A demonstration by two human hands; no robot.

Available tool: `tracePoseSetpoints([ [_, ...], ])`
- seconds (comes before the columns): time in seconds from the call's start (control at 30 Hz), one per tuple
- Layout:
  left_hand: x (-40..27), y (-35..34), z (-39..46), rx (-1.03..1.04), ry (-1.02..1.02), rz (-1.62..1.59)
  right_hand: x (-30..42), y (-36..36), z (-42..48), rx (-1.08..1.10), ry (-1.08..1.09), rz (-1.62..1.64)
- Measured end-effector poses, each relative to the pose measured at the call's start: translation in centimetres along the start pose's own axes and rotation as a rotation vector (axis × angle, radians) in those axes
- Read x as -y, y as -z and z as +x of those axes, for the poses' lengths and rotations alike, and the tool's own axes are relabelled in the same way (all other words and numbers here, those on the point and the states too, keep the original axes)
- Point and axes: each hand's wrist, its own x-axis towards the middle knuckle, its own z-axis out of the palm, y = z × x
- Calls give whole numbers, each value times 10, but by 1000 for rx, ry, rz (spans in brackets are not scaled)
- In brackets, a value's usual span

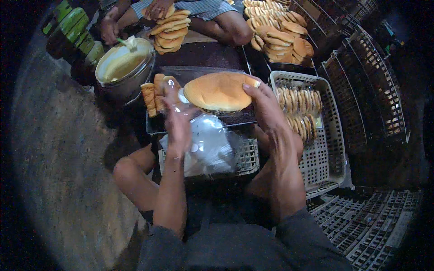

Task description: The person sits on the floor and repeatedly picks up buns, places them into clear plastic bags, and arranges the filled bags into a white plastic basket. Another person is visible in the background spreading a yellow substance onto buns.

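Note:
My right hand (262,101) grips the right end of a large oval bread bun (220,92), thumb on top, above a dark tray (203,56). Left of the bun, my left hand (178,115) is blurred; clear plastic shows over or by its fingers, and I cannot tell whether it holds that plastic. Several browned bread pieces (148,98) lie by that hand on the tray's left side. Below the hands, a pile of clear plastic bags (212,145) rests on a small plastic basket (252,155) between my knees.
Across the tray, another person's hand (110,30) is near a bucket of pale cream (125,61) with a spreader; their other hand touches stacked bread (171,34). At right, a plastic crate (320,162) holds rows of packed bread (298,100). More buns (278,34) are heaped behind it.

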Motion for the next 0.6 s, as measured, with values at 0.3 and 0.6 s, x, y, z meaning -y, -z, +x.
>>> tracePoseSetpoints([
  [0.3, 12, 3, -12, 153, 156, -766, -11, -49, -34, -199, 910, -1157],
  [0.6, 37, -90, -9, 225, 166, -54, 34, 65, 4, -72, 146, -1294],
])
